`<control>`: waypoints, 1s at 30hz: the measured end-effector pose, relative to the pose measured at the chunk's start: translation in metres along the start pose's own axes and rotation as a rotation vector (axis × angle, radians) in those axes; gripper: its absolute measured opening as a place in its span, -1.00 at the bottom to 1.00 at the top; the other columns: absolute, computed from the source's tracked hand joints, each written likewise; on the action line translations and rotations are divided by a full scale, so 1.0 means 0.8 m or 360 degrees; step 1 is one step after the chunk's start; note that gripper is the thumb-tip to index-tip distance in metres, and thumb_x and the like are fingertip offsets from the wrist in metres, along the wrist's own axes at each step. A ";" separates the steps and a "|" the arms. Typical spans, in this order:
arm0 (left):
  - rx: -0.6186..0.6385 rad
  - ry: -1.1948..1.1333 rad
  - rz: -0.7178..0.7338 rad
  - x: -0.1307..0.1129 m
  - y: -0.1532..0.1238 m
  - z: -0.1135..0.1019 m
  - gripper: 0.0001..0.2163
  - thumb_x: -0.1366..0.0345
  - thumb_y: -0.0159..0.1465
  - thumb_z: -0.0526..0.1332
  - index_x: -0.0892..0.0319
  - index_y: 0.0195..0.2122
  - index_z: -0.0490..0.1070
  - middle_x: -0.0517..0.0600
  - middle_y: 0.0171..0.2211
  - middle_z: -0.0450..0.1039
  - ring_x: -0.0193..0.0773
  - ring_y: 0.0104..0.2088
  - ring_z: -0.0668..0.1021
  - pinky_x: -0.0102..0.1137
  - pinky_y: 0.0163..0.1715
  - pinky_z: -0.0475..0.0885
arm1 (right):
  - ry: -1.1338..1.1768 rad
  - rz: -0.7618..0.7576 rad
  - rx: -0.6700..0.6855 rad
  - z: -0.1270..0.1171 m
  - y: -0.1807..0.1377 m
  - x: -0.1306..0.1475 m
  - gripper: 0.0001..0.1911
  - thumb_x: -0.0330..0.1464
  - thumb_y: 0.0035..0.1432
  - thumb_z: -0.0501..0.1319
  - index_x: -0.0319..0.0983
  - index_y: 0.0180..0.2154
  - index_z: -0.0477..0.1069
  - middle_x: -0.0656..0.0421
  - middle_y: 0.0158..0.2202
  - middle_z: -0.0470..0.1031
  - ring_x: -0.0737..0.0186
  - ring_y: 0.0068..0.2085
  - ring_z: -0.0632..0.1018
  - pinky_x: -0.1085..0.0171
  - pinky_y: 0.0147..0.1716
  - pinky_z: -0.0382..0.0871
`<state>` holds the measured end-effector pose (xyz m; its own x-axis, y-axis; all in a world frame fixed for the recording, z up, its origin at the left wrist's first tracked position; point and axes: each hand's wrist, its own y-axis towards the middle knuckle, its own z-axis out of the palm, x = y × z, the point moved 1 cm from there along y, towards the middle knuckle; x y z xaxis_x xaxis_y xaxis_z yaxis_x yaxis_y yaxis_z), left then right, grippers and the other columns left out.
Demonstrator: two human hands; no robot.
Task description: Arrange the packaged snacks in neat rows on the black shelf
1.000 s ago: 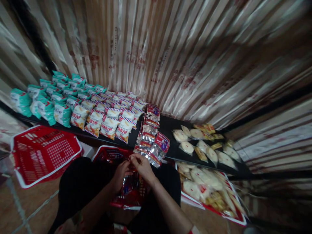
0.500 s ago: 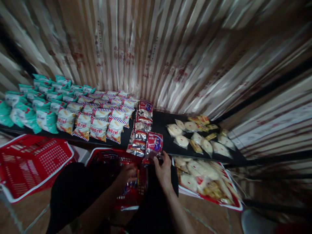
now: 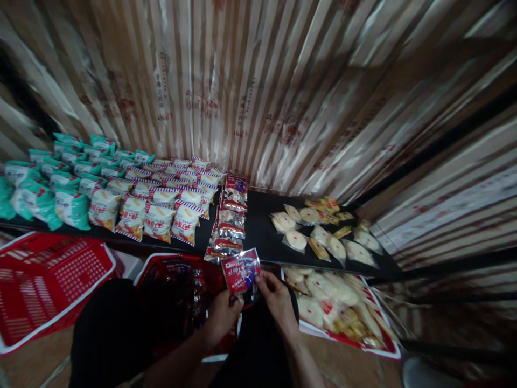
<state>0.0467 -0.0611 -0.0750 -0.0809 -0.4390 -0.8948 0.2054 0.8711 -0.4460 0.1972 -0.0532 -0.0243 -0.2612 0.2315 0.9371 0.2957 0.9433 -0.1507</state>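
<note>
Between my two hands a red snack packet [image 3: 241, 270] with a blue figure on its front is held tilted, just in front of the shelf edge. My left hand [image 3: 223, 315] pinches its lower edge. At its right edge, my right hand [image 3: 274, 293] closes thumb and fingers on it. Behind it, a row of similar red and silver packets [image 3: 231, 222] lies overlapping on the black shelf [image 3: 260, 215]. Below my left hand is a red basket [image 3: 151, 264] with more dark red packets inside, partly hidden by my arm and legs.
White and teal snack bags [image 3: 72, 207] stand in rows at the left, beside white shrimp-snack bags [image 3: 159, 221]. Clear-wrapped round white items [image 3: 294, 241] lie on the shelf's right part. A red basket [image 3: 60, 285] sits lower left; another filled basket [image 3: 393, 347] is lower right.
The red packet has come off the row's front end toward me and turned tilted. My left hand has risen from the basket and now grips it along with my right.
</note>
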 end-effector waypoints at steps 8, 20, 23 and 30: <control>-0.0175 0.0551 0.0490 -0.101 -0.002 -0.053 -0.81 0.19 0.13 0.17 0.12 -0.30 0.47 -0.03 -0.41 0.53 -0.21 -0.38 0.52 -0.41 -0.35 0.33 | 0.0483 -0.0113 0.0109 0.014 0.022 0.050 -0.64 -0.04 -0.07 0.26 -0.19 -0.40 0.35 0.26 -0.52 0.42 0.31 -0.51 0.38 0.35 -0.52 0.25; -0.0711 0.1173 0.0405 -0.228 0.090 -0.078 -0.68 0.18 0.20 0.13 0.14 -0.04 0.38 0.14 -0.17 0.51 -0.10 -0.13 0.51 -0.32 -0.19 0.32 | 0.0272 -0.0381 -0.0177 0.064 0.177 0.099 -0.70 -0.11 -0.02 0.19 -0.21 -0.36 0.38 0.22 -0.49 0.47 0.28 -0.49 0.44 0.32 -0.48 0.29; -0.0762 0.1265 0.0352 -0.234 0.109 -0.073 -0.62 0.19 0.22 0.11 0.16 0.06 0.28 0.16 -0.14 0.50 -0.08 -0.11 0.51 -0.29 -0.17 0.33 | 0.0038 -0.0379 -0.0243 0.067 0.201 0.097 -0.72 -0.14 0.02 0.15 -0.20 -0.35 0.40 0.22 -0.49 0.48 0.25 -0.47 0.46 0.31 -0.46 0.30; -0.0748 0.1411 0.0350 -0.227 0.137 -0.066 -0.58 0.29 0.24 0.08 0.19 0.14 0.15 0.13 -0.11 0.50 -0.08 -0.13 0.54 -0.29 -0.23 0.38 | -0.0454 -0.0270 -0.0353 0.075 0.220 0.095 -0.78 -0.22 0.09 0.10 -0.20 -0.29 0.38 0.20 -0.41 0.50 0.24 -0.39 0.51 0.33 -0.40 0.27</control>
<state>0.0323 0.1258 0.0371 -0.8180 -0.1053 -0.5655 -0.0847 0.9944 -0.0626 0.1741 0.1449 0.0011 -0.5590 0.1633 0.8130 0.4094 0.9069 0.0993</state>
